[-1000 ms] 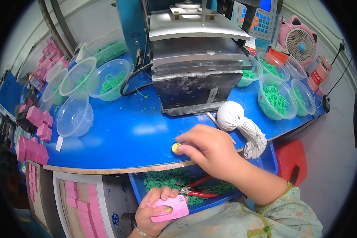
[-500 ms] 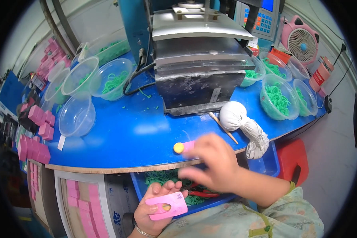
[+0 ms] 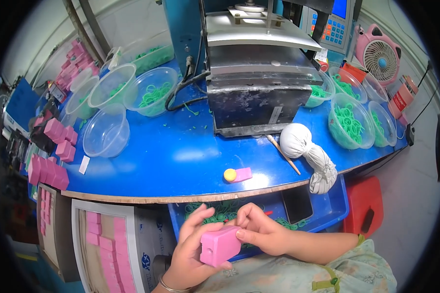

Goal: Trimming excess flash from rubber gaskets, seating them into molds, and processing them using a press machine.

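Over my lap, my left hand cradles a pink block with rounded edges and a small notch in the end facing me. My right hand is closed at the block's upper right edge, thumb pressed on its face. What lies behind the block, between the fingers, is hidden. On the blue table's near edge lies a small pink piece with a yellow round end. Just beyond my hands, below the table edge, a blue bin holds green rubber rings.
A metal press stands mid-table, with a wooden stick and a tied white cloth bundle before it. Clear bowls sit on both sides, several with green rings. A dark phone lies in the bin. Pink blocks are stacked left.
My right hand has come down from above the table to the block. The block has turned in my left hand, so its slotted face no longer shows. The view has shifted slightly.
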The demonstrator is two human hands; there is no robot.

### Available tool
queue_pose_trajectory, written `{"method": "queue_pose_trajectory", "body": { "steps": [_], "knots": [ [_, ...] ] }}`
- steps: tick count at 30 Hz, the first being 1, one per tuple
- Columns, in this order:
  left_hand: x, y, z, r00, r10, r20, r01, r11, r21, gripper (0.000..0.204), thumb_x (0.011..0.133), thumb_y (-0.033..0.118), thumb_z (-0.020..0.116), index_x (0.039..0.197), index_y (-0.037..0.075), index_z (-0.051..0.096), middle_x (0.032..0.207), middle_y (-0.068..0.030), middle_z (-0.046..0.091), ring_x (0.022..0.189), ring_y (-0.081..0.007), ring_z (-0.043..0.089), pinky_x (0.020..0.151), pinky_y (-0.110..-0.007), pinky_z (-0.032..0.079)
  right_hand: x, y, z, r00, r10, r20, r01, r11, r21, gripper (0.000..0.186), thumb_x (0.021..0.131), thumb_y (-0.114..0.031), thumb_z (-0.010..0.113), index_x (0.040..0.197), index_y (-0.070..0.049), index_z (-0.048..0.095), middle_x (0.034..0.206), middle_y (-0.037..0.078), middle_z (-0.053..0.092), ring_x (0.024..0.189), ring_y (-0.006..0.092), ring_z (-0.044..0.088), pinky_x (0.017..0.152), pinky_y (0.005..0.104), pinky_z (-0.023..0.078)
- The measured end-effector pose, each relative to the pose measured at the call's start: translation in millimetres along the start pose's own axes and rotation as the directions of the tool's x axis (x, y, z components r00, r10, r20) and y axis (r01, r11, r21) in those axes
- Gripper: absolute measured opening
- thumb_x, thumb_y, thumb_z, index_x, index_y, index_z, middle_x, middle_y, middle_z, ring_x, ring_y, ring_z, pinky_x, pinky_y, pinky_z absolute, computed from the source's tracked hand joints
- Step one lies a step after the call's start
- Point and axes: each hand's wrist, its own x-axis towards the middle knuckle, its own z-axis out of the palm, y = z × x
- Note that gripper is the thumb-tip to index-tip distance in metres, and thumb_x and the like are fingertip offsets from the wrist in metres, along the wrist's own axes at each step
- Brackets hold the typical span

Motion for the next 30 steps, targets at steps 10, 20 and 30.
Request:
{"method": "queue_pose_trajectory", "body": {
  "steps": [10, 20, 30],
  "knots": [
    [0.8, 6.0, 19.6, 0.982, 0.165, 0.092, -0.187, 0.801, 0.568, 0.068, 0.06, 0.014, 0.078, 0.116, -0.003, 0.045, 0.095, -0.0141, 0.057, 0.081, -0.0237, 0.057, 0.068, -0.035, 0.046, 10.8, -10.3, 23.6, 0.969, 0.106, -0.222, -0.157, 0.961, -0.228, 0.043, 0.068, -0.024, 0.079, 0.083, -0.007, 0.043, 0.082, 0.004, 0.049, 0.085, 0.0109, 0.049, 0.075, 0.0272, 0.043],
    [1.6, 3.4, 16.8, 0.974, 0.0, 0.227, 0.03, 0.991, -0.131, 0.129, 0.06, 0.029, 0.083, 0.135, -0.004, -0.017, 0.11, -0.0193, 0.049, 0.097, -0.0234, 0.055, 0.081, -0.033, 0.045, 7.6, 3.4, 16.3, 0.936, -0.313, -0.159, 0.17, 0.8, -0.575, 0.026, 0.079, -0.022, 0.067, 0.079, 0.0, 0.054, 0.112, 0.02, 0.046, 0.103, 0.0273, 0.047, 0.087, 0.0365, 0.038],
    [1.1, 6.7, 26.9, 0.998, -0.056, 0.02, 0.056, 0.998, -0.025, 0.088, 0.076, 0.007, 0.056, 0.136, -0.006, -0.007, 0.101, -0.0176, 0.054, 0.089, -0.0184, 0.057, 0.077, -0.029, 0.046, 4.7, 12.4, 15.9, 0.887, -0.454, -0.08, 0.282, 0.672, -0.685, 0.035, 0.091, -0.033, 0.043, 0.093, 0.0, 0.055, 0.114, 0.023, 0.044, 0.098, 0.0347, 0.045, 0.085, 0.0418, 0.035]
  ]
}}
